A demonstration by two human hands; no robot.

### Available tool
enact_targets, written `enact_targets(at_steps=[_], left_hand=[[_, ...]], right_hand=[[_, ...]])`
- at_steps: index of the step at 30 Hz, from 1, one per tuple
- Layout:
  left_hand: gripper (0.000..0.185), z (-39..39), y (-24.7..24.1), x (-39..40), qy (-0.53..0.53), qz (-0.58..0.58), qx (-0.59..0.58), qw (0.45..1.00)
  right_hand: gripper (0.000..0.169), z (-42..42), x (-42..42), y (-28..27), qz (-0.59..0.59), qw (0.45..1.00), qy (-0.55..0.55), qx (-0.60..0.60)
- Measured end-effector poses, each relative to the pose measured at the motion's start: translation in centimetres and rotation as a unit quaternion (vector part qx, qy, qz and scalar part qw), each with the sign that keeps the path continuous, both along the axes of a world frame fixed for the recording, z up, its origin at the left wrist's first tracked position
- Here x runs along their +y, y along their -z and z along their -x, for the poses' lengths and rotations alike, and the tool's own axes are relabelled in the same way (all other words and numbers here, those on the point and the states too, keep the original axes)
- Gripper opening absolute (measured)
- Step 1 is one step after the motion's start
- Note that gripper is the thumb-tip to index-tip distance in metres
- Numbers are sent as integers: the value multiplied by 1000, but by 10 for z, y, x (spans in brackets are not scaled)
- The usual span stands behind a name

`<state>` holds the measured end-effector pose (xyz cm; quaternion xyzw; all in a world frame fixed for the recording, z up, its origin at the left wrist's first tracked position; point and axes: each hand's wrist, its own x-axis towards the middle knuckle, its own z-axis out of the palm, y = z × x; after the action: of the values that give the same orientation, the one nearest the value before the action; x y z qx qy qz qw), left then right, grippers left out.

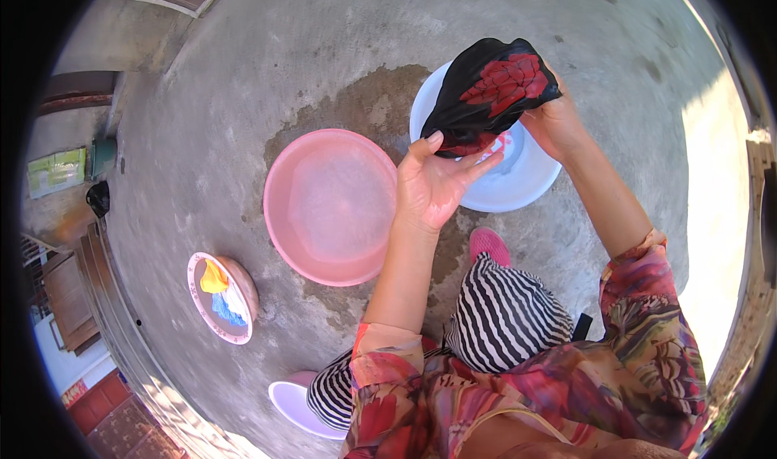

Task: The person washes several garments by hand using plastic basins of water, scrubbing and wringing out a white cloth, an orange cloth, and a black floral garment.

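Between my two hands a wet-looking black cloth (479, 95) with a red flower print is held up and stretched. My left hand (434, 183) grips its lower left end, thumb on top and fingers beneath. At the upper right end, my right hand (555, 122) has hold of it, its fingertips partly hidden behind the fabric. Under the cloth stands a light blue basin (510, 195), with a red and white pattern on its bottom partly covered by the cloth and fingers. Left of my left hand is a pink basin (340, 204) holding cloudy water.
A smaller pink basin (252, 298) with yellow, white and blue cloths stands at the left. Near my knee is a lilac basin (303, 407). Wet patches (376, 98) darken the concrete floor around the basins. My pink shoe (488, 246) is close to the blue basin.
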<state>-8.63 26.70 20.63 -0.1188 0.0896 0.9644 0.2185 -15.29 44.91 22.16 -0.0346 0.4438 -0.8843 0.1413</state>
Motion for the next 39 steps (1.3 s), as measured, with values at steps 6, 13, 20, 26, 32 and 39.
enact_targets(at_steps=[6,13,20,26,32,39], left_hand=[[94,6,23,10,29,-66,-128,989],[34,28,61,40,-61,216,-65,972],[43,24,63,40,12,253,-56,966],[60,24,63,18,93,210,-224,947],[43,32,90,22,-1,-109,-97,989],[32,41,54,49,-203,427,-36,881]], right_hand=[[40,-15,8,0,-31,997,-73,1],[38,-17,9,28,-142,984,-26,-103],[39,-5,15,88,55,968,-19,-243],[35,0,-17,61,-137,985,106,-7],[16,-40,-49,30,-366,899,26,238],[19,-23,-30,85,-123,922,235,-283]])
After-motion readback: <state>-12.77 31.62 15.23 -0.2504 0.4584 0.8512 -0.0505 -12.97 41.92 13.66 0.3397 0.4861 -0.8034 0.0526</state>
